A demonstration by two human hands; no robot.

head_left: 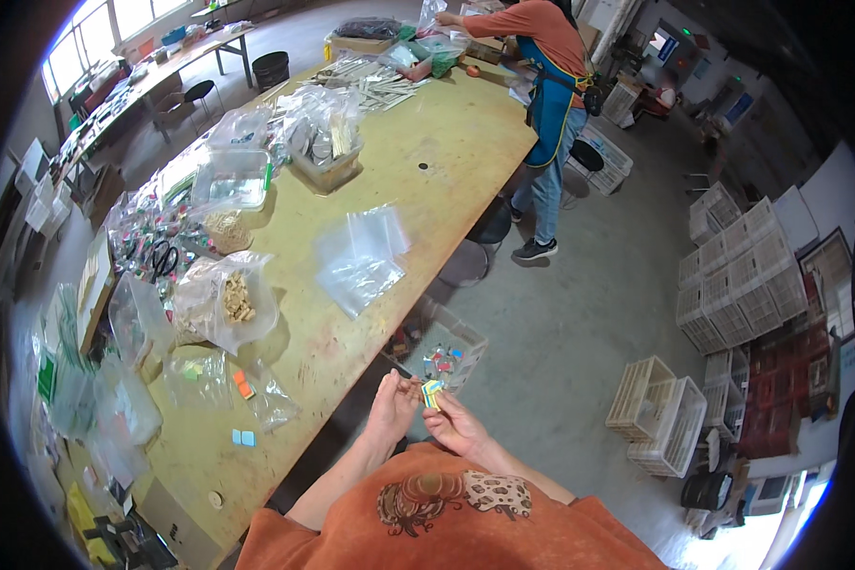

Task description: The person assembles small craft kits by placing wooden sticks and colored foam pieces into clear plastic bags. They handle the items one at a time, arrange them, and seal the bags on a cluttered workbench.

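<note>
In front of my body, just off the table's edge, my right hand [454, 424] pinches a small flat piece with yellow, blue and white stripes [432, 393]. My left hand [391, 407] is closed beside it, fingertips close to the piece. Something thin and dark shows at those fingertips, too small to name. Below both hands stands a pale plastic crate [465, 334] with small coloured pieces inside. On the table to the left lie two light blue squares [243, 437] and orange pieces [244, 384] on a clear bag [274, 404].
Clear bags [361, 261] lie mid-table [399, 152]. A bag of wooden pieces [239, 298], black scissors [165, 258], a clear box [233, 180] and a filled bin [323, 171] line the left. A person in a blue apron [553, 109] stands at the far end. White crates [741, 271] stack at right.
</note>
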